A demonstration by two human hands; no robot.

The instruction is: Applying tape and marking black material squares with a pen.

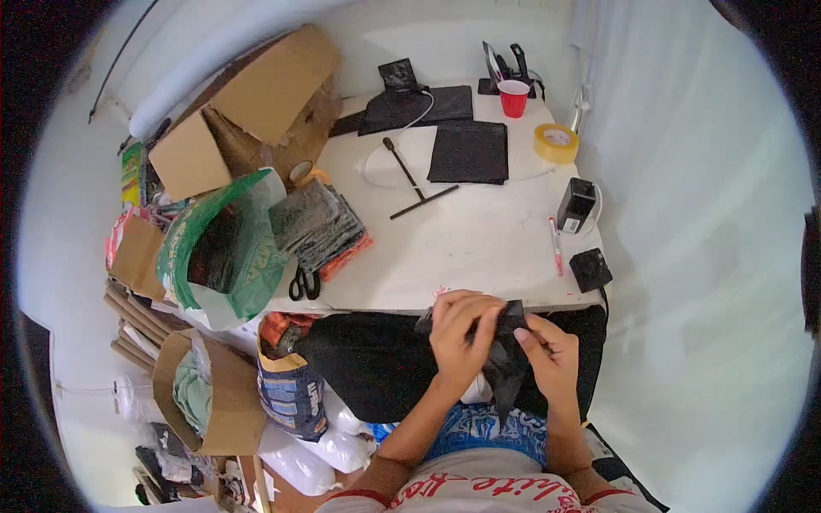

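Just in front of the table's near edge, both my hands hold a thin, dark, limp sheet [506,372], which looks like black plastic or cloth. My left hand [463,335] has its fingers bent over the sheet's upper part. On the other side, my right hand [552,349] pinches its upper right corner between thumb and fingers. The lower end hangs in a point over my lap. Part of the sheet is hidden behind my left fingers. Farther off on the table lies a neat stack of flat black sheets [468,152].
The white table [487,239] carries a T-shaped black tool [419,195], scissors [304,283], tape roll [556,144], red cup [513,100], black box [576,205] and marker [556,246]. At left stand a green plastic bag [175,248], folded grey bundle [316,224] and cardboard box [274,90].
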